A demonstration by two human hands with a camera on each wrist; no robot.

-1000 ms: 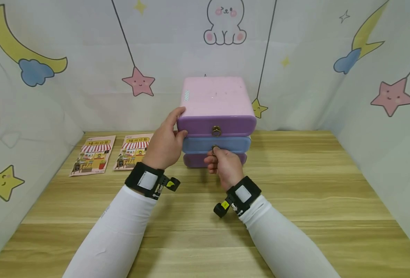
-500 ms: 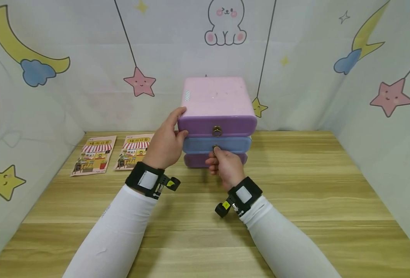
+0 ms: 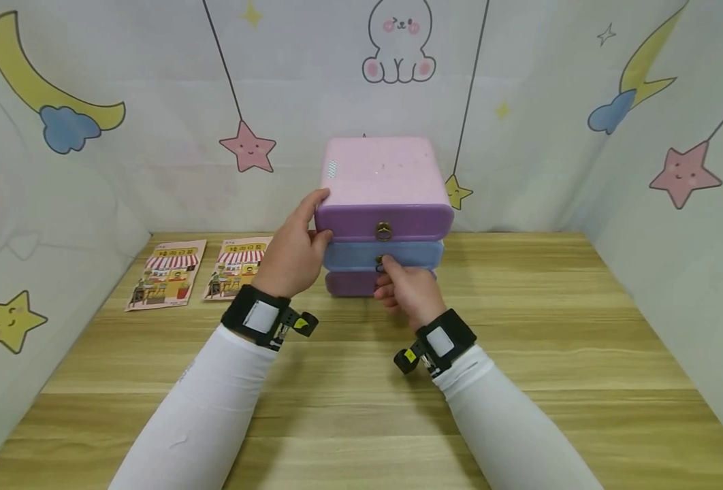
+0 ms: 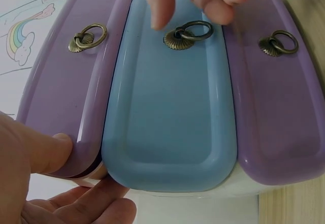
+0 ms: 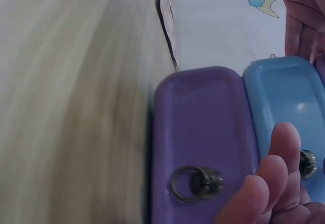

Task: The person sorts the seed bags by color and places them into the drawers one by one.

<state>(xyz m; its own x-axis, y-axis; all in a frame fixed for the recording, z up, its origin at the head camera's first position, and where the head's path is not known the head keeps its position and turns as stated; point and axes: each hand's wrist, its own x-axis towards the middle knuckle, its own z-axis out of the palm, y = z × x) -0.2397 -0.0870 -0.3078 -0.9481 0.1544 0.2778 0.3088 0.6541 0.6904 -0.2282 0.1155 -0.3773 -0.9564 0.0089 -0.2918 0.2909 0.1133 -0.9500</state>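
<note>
A small chest of drawers with a pink top has a purple top drawer, a blue middle drawer and a purple bottom drawer, all pushed in. My left hand grips its left side, thumb on the top drawer's front and fingers around the side. My right hand is in front of the blue drawer with fingers loosely bent. In the left wrist view its fingertips stand just beside the blue drawer's brass ring pull, holding nothing. Each drawer has such a ring.
Two illustrated packets lie flat on the wooden table to the left; my left hand partly covers the nearer one. A printed white cloth backdrop stands close behind the chest and along both sides.
My right hand has let go of the blue drawer's ring pull and shifted slightly to the right. The left hand keeps its place on the chest.
</note>
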